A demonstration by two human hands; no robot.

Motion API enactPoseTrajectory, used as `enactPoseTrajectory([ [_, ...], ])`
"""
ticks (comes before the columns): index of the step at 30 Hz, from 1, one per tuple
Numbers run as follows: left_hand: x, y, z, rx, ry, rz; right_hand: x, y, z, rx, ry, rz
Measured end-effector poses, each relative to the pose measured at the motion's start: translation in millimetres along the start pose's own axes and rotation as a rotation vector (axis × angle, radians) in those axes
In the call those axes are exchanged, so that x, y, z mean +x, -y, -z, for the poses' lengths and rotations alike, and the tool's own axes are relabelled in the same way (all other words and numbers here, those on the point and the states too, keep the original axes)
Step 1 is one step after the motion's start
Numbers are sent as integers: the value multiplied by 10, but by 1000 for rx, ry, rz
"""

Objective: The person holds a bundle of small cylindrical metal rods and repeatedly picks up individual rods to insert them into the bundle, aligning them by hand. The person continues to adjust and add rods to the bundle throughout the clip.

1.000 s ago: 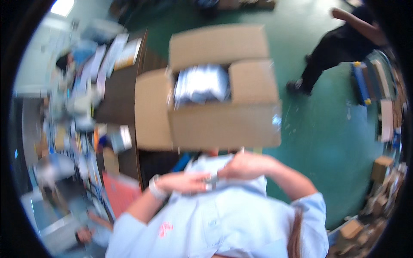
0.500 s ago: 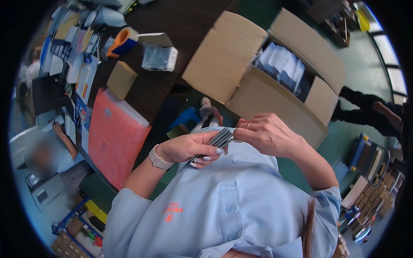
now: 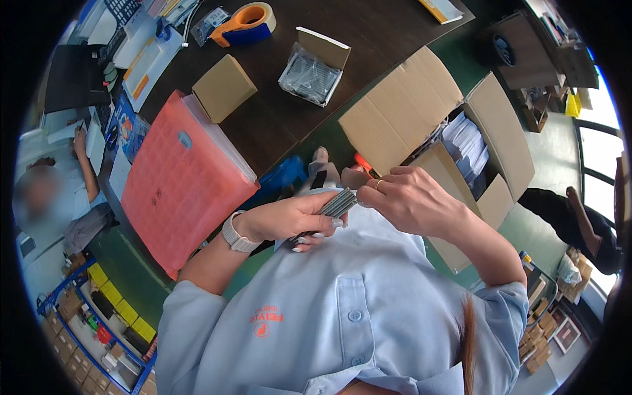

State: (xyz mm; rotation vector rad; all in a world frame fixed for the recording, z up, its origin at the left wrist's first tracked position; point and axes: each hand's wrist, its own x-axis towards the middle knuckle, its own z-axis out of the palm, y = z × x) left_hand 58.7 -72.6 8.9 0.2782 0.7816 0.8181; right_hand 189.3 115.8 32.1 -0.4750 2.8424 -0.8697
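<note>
In front of my waist, my left hand (image 3: 283, 220) is closed round a bundle of thin grey strips (image 3: 338, 203), which slants up to the right. Its thumb lies across the top, and a pale watch band is on that wrist. My right hand (image 3: 413, 201), wearing a ring, has its fingers pinched together at the bundle's upper end. What sits between those fingertips is too small to make out. On the dark table, an open white box (image 3: 308, 78) contains grey pieces in clear plastic. Next to it is a closed brown box (image 3: 224, 89).
A pink plastic folder (image 3: 181, 181) fills the table's near left edge. Behind it lies an orange-and-blue tape dispenser (image 3: 247, 26). An open carton (image 3: 398, 108) with white packets stands right of the table. One person (image 3: 56, 191) sits at left; another's dark-clothed legs (image 3: 559, 217) show at right.
My view has turned, so the table and the white box sit nearer the middle and the carton farther right. Both hands stay together at the bundle, with only slight finger movement.
</note>
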Motion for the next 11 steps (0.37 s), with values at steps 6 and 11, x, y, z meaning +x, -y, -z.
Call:
enactPoseTrajectory([
  [6,99,-30,-122,-156,-100,-75,-50,-47,-37,-82,-73,-109],
  [11,270,2,-136,-347,34,-159,-169,-153,-182,76,-159,-228],
])
